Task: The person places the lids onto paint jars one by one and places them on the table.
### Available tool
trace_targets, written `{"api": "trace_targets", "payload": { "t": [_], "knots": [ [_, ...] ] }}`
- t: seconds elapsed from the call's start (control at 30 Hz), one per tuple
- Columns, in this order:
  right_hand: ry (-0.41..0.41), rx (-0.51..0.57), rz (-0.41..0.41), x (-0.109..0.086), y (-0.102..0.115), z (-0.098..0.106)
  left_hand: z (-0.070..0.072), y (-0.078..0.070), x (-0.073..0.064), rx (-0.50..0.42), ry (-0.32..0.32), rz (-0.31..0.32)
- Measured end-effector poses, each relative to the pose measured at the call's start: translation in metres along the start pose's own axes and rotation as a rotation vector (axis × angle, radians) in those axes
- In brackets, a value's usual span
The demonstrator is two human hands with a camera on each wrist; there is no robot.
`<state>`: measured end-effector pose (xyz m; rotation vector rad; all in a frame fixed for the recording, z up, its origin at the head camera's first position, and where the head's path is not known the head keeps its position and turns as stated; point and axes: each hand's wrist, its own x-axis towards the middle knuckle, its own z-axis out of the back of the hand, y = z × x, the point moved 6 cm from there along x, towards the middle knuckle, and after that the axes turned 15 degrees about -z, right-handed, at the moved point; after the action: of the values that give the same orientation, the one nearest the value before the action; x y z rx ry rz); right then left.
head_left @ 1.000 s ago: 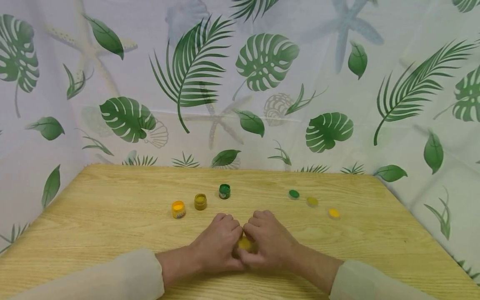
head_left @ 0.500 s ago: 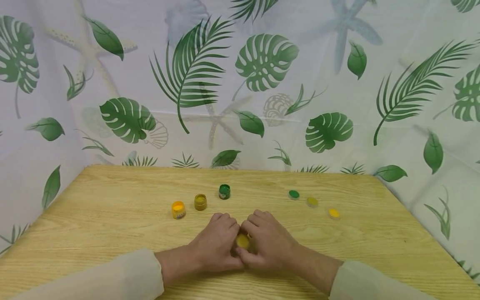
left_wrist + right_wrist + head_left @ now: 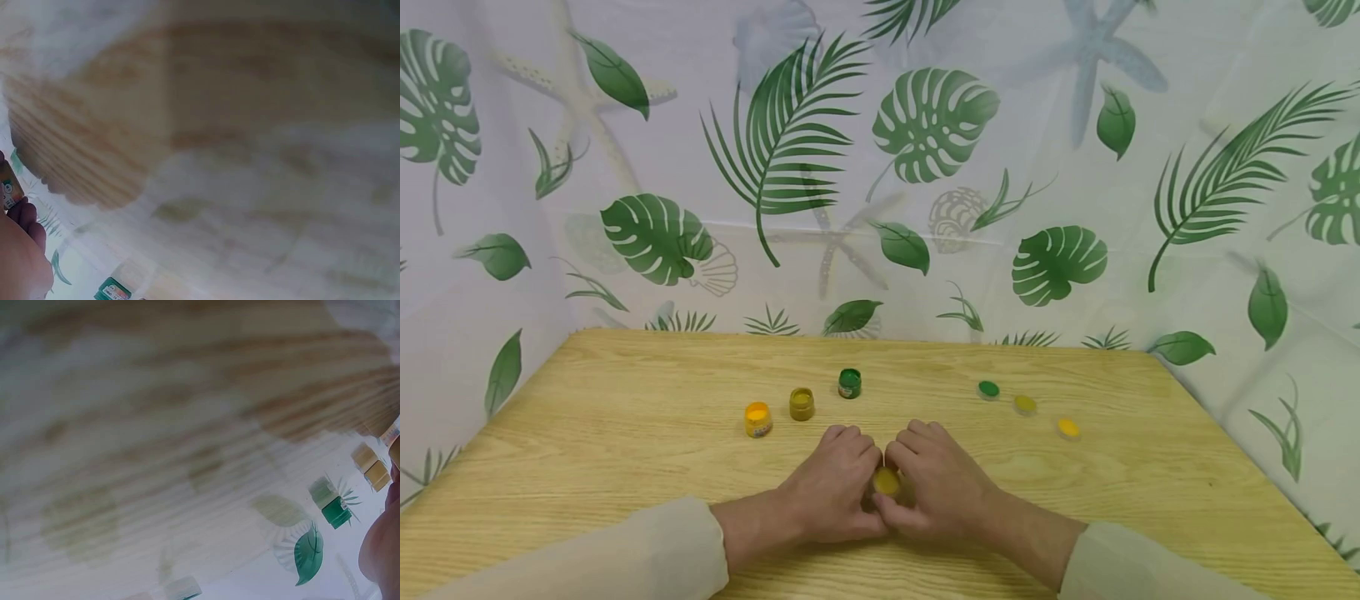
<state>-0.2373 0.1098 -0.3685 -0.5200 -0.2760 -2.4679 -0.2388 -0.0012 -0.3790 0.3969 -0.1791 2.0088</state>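
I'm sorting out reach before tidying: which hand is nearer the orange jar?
Left. The left hand is to the right of the orange jar and closer to the person; the right hand is farther right, past the held jar.

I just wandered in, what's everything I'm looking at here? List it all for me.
Table: one, light wood-coloured, across the front
Backdrop: one, white with green leaves, starfish and shells, behind the table
Orange jar: one, orange-yellow, open, left of centre
Olive jar: one, olive, open, middle of its row
Green jar: one, green, open, farthest back
Round discs: three, green, olive and yellow, right of centre
Held jar: one, yellowish-brown top, front centre
Sleeves: two, pale, at the forearms
Left hand, right hand: two, bare, gripping the held jar
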Motion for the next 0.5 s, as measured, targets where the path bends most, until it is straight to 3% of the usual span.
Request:
{"api": "trace_targets", "payload": {
  "t": [0.5],
  "knots": [
    [-0.003, -0.043, 0.037, -0.0004, 0.0027, 0.0002, 0.0008, -0.0017, -0.0005, 0.028, -0.029, -0.042]
  ]
}}
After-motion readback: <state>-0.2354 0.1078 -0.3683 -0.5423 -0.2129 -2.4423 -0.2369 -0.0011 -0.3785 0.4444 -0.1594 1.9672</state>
